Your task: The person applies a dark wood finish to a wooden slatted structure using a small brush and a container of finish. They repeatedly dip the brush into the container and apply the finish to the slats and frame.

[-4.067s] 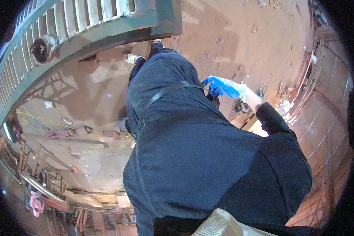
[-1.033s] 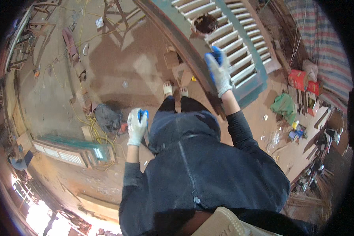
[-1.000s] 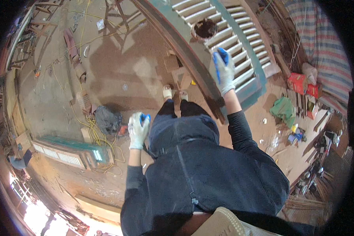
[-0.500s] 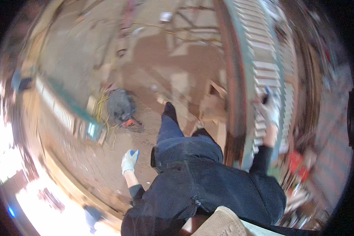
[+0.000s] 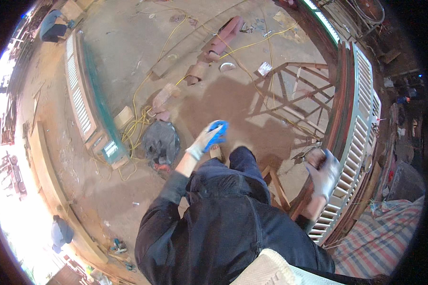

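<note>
My left hand (image 5: 208, 138), in a white glove with blue-coated fingers, hangs in the air over the floor in front of my legs. Its fingers are loosely bent and a little apart, and I see nothing in them. My right hand (image 5: 325, 176), gloved the same way and smeared by motion, is beside a long slatted shutter panel (image 5: 354, 161) on my right. A small brown rounded thing (image 5: 315, 156) shows at its fingers, closed around it; blur hides its kind. Dark reddish-brown boards (image 5: 340, 114) lie alongside the panel.
Left of me lies another slatted panel (image 5: 83, 102) with a green edge. A black bundle (image 5: 160, 142) and yellow cord (image 5: 137, 127) lie on the floor. Ahead are a wooden frame (image 5: 295, 97) and a reddish roll (image 5: 226, 35). Another person (image 5: 56, 26) bends at the far left; a striped sheet (image 5: 385, 232) covers something right.
My view has turned and steadied. My left hand has swung up and forward in front of me. My right hand has come nearer to my body, off the slats toward the panel's inner edge.
</note>
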A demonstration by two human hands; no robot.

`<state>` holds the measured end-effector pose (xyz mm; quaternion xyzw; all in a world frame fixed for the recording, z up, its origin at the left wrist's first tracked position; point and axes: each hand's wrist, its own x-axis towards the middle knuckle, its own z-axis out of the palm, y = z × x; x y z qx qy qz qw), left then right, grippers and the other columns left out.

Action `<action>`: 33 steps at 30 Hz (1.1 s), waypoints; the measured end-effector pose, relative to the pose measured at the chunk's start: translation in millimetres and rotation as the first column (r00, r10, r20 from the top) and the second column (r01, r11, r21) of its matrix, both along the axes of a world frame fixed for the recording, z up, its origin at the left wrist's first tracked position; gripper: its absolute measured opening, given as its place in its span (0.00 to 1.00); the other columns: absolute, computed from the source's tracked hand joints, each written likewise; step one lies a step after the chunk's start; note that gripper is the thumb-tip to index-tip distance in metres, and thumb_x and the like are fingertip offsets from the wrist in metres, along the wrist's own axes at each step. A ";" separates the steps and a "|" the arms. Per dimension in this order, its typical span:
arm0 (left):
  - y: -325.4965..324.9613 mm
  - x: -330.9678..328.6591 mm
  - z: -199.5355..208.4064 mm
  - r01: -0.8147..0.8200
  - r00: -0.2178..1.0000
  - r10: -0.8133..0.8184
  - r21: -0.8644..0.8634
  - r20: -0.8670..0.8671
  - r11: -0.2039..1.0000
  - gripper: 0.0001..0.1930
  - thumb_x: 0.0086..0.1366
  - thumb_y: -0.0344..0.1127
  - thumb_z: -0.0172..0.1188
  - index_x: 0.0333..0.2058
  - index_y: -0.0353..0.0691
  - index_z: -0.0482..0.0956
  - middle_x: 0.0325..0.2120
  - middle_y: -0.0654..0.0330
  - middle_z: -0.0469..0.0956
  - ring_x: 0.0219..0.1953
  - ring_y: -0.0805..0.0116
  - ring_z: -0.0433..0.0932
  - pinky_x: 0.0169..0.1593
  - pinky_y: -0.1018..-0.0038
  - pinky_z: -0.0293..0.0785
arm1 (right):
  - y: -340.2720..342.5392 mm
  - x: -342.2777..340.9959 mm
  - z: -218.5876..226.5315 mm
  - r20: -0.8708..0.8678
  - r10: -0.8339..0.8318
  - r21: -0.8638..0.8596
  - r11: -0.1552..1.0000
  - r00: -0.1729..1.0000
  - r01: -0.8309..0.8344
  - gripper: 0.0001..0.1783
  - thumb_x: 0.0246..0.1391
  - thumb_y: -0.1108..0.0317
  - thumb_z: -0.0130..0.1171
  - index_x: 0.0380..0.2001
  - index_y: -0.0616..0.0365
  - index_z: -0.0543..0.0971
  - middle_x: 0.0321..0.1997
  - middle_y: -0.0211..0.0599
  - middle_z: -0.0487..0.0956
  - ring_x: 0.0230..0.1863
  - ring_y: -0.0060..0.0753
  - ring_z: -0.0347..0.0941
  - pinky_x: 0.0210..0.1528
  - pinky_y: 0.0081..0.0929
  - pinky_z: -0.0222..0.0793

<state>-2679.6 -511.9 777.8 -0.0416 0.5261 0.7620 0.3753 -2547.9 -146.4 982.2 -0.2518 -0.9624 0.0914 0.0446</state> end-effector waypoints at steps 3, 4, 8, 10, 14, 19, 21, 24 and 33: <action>81.1 -80.7 9.8 0.004 0.919 -0.194 0.486 0.342 0.874 0.31 0.69 0.58 0.48 0.62 0.45 0.62 0.57 0.55 0.68 0.52 0.64 0.73 0.57 0.60 0.72 | -45.4 -136.0 -25.7 -0.039 0.308 -0.151 0.938 0.951 -0.310 0.46 0.26 0.58 0.77 0.55 0.50 0.71 0.51 0.47 0.72 0.54 0.52 0.67 0.56 0.46 0.65; 91.8 -109.5 9.4 -0.069 0.931 -0.145 0.552 0.335 0.831 0.32 0.68 0.59 0.47 0.63 0.45 0.61 0.58 0.55 0.67 0.53 0.64 0.72 0.58 0.59 0.71 | -68.9 -179.9 -28.3 -0.090 0.418 -0.206 0.880 0.904 -0.427 0.46 0.27 0.57 0.77 0.56 0.49 0.70 0.52 0.48 0.71 0.55 0.52 0.66 0.56 0.47 0.65; 95.4 -216.7 4.7 -0.221 0.966 0.086 0.601 0.245 0.768 0.39 0.68 0.66 0.37 0.66 0.42 0.56 0.66 0.54 0.59 0.65 0.59 0.61 0.65 0.58 0.60 | -140.7 -335.1 -33.5 -0.043 0.600 -0.354 0.738 0.799 -0.574 0.52 0.26 0.55 0.77 0.61 0.39 0.67 0.62 0.52 0.63 0.60 0.62 0.62 0.59 0.48 0.65; 82.0 -274.7 22.4 -0.387 0.910 0.147 0.664 0.388 0.640 0.40 0.65 0.69 0.39 0.65 0.45 0.59 0.65 0.56 0.61 0.65 0.56 0.61 0.67 0.54 0.57 | -154.3 -406.2 -33.6 0.009 0.673 -0.392 0.683 0.740 -0.617 0.54 0.27 0.54 0.77 0.63 0.36 0.65 0.65 0.53 0.59 0.62 0.64 0.60 0.60 0.49 0.64; 34.9 -397.2 42.6 -0.593 0.791 -0.011 0.772 0.611 0.228 0.45 0.56 0.71 0.52 0.66 0.50 0.59 0.65 0.51 0.60 0.65 0.46 0.60 0.66 0.46 0.55 | -153.2 -548.9 -8.5 -0.377 0.741 -0.332 0.452 0.555 -0.828 0.54 0.32 0.53 0.76 0.65 0.48 0.62 0.67 0.52 0.60 0.67 0.59 0.55 0.63 0.47 0.61; 1.4 -533.1 57.9 -0.657 0.750 0.444 0.624 0.490 0.423 0.46 0.57 0.70 0.50 0.65 0.43 0.59 0.65 0.47 0.59 0.65 0.42 0.59 0.67 0.43 0.54 | -152.7 -716.9 1.0 -0.429 0.375 -0.718 0.410 0.822 -0.562 0.25 0.44 0.62 0.70 0.47 0.58 0.78 0.53 0.45 0.74 0.54 0.47 0.72 0.55 0.40 0.66; -4.1 -590.3 73.2 -0.623 0.766 0.419 0.724 0.488 0.296 0.46 0.58 0.70 0.48 0.65 0.41 0.59 0.64 0.47 0.60 0.65 0.44 0.61 0.67 0.46 0.55 | -162.9 -782.5 3.9 -0.433 0.548 -0.606 0.411 0.716 -0.681 0.22 0.43 0.63 0.69 0.44 0.57 0.80 0.53 0.44 0.74 0.53 0.48 0.72 0.54 0.40 0.67; -10.2 -681.5 102.2 -0.713 0.685 0.632 0.516 0.364 0.475 0.44 0.59 0.69 0.46 0.65 0.42 0.58 0.64 0.48 0.61 0.64 0.48 0.62 0.67 0.50 0.56 | -198.7 -872.2 10.7 -0.391 0.825 -0.230 0.342 0.408 -0.911 0.20 0.42 0.61 0.69 0.41 0.53 0.81 0.55 0.42 0.73 0.56 0.50 0.68 0.56 0.43 0.65; -97.8 -941.5 108.5 -0.541 0.834 0.420 0.678 0.357 0.498 0.39 0.64 0.64 0.42 0.66 0.43 0.57 0.64 0.51 0.62 0.66 0.51 0.61 0.68 0.51 0.55 | -304.2 -1118.7 20.9 -0.107 0.892 0.110 0.449 0.438 -0.887 0.14 0.40 0.61 0.66 0.34 0.50 0.80 0.53 0.33 0.72 0.59 0.43 0.64 0.56 0.43 0.65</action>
